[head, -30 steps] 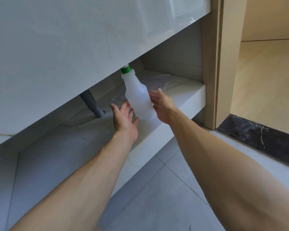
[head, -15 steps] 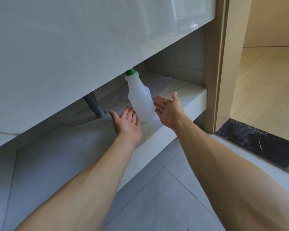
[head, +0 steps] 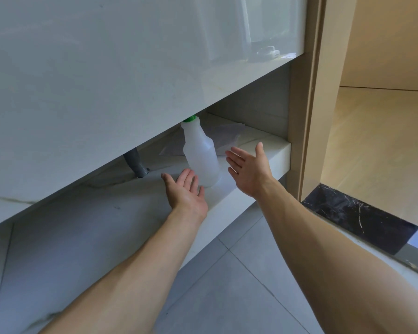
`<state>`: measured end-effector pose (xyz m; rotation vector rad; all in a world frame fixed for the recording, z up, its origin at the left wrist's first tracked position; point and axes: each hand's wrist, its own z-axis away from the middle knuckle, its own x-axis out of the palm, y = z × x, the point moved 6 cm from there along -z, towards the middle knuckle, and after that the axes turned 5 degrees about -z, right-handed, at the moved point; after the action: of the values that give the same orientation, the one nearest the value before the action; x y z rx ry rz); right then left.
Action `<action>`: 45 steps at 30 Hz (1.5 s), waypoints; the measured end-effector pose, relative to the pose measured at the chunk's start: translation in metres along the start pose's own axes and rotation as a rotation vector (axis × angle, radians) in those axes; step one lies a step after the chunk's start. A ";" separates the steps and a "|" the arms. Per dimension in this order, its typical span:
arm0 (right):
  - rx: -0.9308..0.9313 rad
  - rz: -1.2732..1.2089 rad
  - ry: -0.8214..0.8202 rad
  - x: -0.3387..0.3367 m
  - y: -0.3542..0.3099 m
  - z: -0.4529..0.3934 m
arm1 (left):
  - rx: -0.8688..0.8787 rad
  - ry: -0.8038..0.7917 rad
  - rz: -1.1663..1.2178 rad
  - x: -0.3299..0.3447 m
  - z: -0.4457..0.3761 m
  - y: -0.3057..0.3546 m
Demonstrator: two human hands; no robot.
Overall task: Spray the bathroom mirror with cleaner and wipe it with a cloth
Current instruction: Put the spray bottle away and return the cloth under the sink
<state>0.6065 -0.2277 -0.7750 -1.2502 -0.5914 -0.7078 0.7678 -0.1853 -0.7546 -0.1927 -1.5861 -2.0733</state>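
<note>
A translucent white cleaner bottle [head: 201, 154] with a green collar stands upright on the low marble shelf [head: 263, 150] under the vanity; its top is hidden behind the vanity front. A pale cloth [head: 223, 135] lies flat on the shelf behind the bottle. My left hand [head: 187, 192] hovers just in front of the bottle's base, fingers straight, holding nothing. My right hand [head: 247, 168] is to the right of the bottle, a small gap away, palm turned toward it with fingers spread. The mirror is out of view.
The glossy vanity front [head: 130, 80] overhangs the shelf closely. A grey drain pipe [head: 135, 163] comes down to the shelf left of the bottle. A wooden door frame [head: 309, 104] bounds the shelf on the right, with a dark marble threshold [head: 357, 216] beyond. Grey floor tiles lie below.
Both hands have drawn back from the bottle; the right hand, which touched it a second ago, is now apart and spread. The bottle stands where it did.
</note>
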 end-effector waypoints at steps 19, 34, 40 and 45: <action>-0.307 -0.015 0.275 -0.031 -0.203 0.127 | -0.142 -0.541 -0.150 0.214 0.096 0.010; -0.319 0.265 0.108 0.376 -0.498 0.190 | 0.301 -0.619 -0.366 0.404 0.185 0.463; -0.271 0.426 -0.041 0.516 -0.511 0.169 | 0.509 -0.347 -0.391 0.363 0.173 0.638; -0.183 0.571 -0.201 0.600 -0.443 0.142 | 0.634 -0.051 -0.382 0.256 0.162 0.723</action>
<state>0.6605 -0.2523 -0.0179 -1.5806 -0.3069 -0.1602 0.8640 -0.2453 0.0206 0.3063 -2.3635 -1.7030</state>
